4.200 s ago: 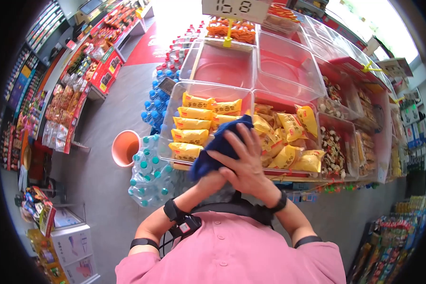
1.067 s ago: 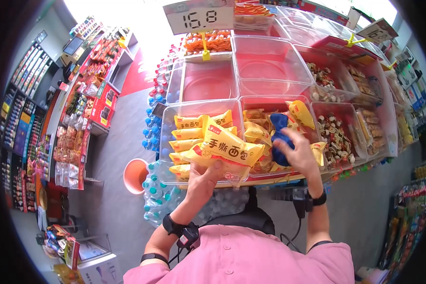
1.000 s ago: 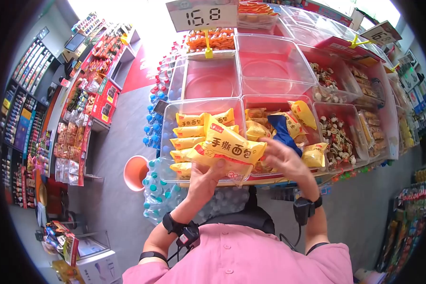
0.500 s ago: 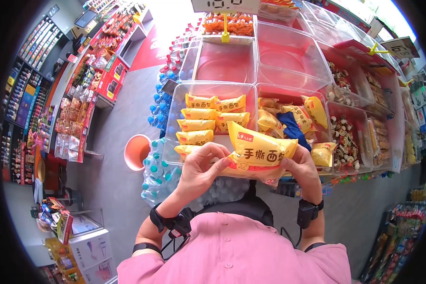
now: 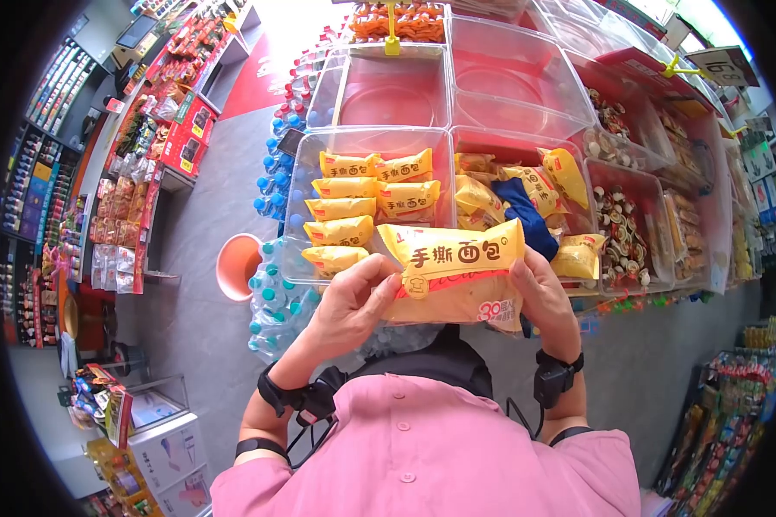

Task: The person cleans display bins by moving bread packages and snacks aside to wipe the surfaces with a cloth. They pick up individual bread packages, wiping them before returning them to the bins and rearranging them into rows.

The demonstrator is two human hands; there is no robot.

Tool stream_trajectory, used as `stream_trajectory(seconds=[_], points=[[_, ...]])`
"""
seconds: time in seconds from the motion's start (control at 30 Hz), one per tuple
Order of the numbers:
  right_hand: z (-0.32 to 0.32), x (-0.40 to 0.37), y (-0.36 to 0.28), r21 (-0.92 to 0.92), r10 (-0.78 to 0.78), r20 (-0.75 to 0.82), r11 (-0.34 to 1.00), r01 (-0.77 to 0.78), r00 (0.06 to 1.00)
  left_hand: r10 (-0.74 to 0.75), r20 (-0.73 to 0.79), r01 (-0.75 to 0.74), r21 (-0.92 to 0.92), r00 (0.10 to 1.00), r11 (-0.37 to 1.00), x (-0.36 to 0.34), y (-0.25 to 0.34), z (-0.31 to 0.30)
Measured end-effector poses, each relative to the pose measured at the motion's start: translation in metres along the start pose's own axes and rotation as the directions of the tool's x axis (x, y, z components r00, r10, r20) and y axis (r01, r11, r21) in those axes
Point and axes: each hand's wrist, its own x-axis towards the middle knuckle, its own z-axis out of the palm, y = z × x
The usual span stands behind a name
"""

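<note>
A yellow bread packet (image 5: 457, 271) with dark lettering and a clear lower part is stretched between both hands, in front of my chest. My left hand (image 5: 358, 297) pinches its left end between thumb and fingers. At the other end, my right hand (image 5: 543, 297) grips the edge with the thumb in front. Just beyond lies a clear plastic bin (image 5: 447, 146) with two columns of similar packets (image 5: 343, 209). In the bin to its right, yellow packets (image 5: 543, 191) lie jumbled around a dark blue cloth-like item (image 5: 526, 220).
Bottled water packs (image 5: 272, 297) stand below the left bin, near an orange bucket (image 5: 238, 265) on the floor. Further bins (image 5: 522, 73) continue behind, and a bin of wrapped snacks (image 5: 621, 228) sits at right. Shelves of goods (image 5: 134, 198) line the left.
The packet has turned from tilted to nearly level, and its front now faces me more fully. Both hands still hold its ends. The view has shifted slightly.
</note>
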Motion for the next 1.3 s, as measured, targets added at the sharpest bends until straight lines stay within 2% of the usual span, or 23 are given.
stream_trajectory(seconds=[0.13, 0.2, 0.3, 0.37, 0.5, 0.57, 0.67, 1.0, 1.1, 1.3], points=[[-0.002, 0.0, 0.007, 0.059, -0.017, 0.038, 0.998, 0.015, 0.999, 0.047, -0.022, -0.046, 0.066, 0.999, 0.997, 0.0, -0.004, 0.0], [0.0, 0.002, 0.007, 0.017, 0.041, 0.021, 0.999, -0.042, 0.999, 0.078, -0.018, -0.075, 0.116, 0.997, 0.99, -0.003, -0.003, 0.0], [0.002, 0.001, 0.009, 0.042, 0.117, -0.046, 0.992, -0.115, 0.992, 0.061, -0.111, -0.055, 0.058, 0.992, 0.997, -0.003, 0.0, 0.005], [0.003, 0.0, 0.009, 0.073, 0.105, -0.034, 0.992, -0.103, 0.994, 0.109, -0.173, -0.116, -0.028, 0.979, 0.993, -0.003, 0.0, 0.008], [0.005, -0.002, 0.008, 0.176, 0.078, -0.009, 0.982, -0.075, 0.997, 0.099, -0.2, -0.13, -0.15, 0.975, 0.98, -0.004, -0.001, 0.011], [0.004, -0.003, 0.006, 0.185, 0.071, -0.005, 0.98, -0.068, 0.997, 0.056, -0.208, -0.122, -0.319, 0.977, 0.94, -0.003, -0.004, 0.011], [0.004, -0.004, 0.004, 0.188, 0.05, -0.011, 0.981, -0.048, 0.999, 0.08, -0.186, -0.142, -0.354, 0.979, 0.924, -0.004, -0.003, 0.011], [0.0, -0.007, 0.004, 0.07, -0.036, -0.032, 0.997, 0.038, 0.999, 0.085, -0.166, -0.142, -0.365, 0.982, 0.92, -0.007, -0.009, 0.007], [0.007, -0.009, -0.002, 0.015, -0.042, -0.069, 0.999, 0.043, 0.997, 0.154, -0.17, -0.201, -0.312, 0.973, 0.929, -0.01, -0.011, 0.007], [0.002, -0.01, 0.001, 0.022, -0.091, 0.004, 0.996, 0.091, 0.996, 0.202, -0.164, -0.239, -0.256, 0.966, 0.937, -0.012, -0.011, 0.006]])
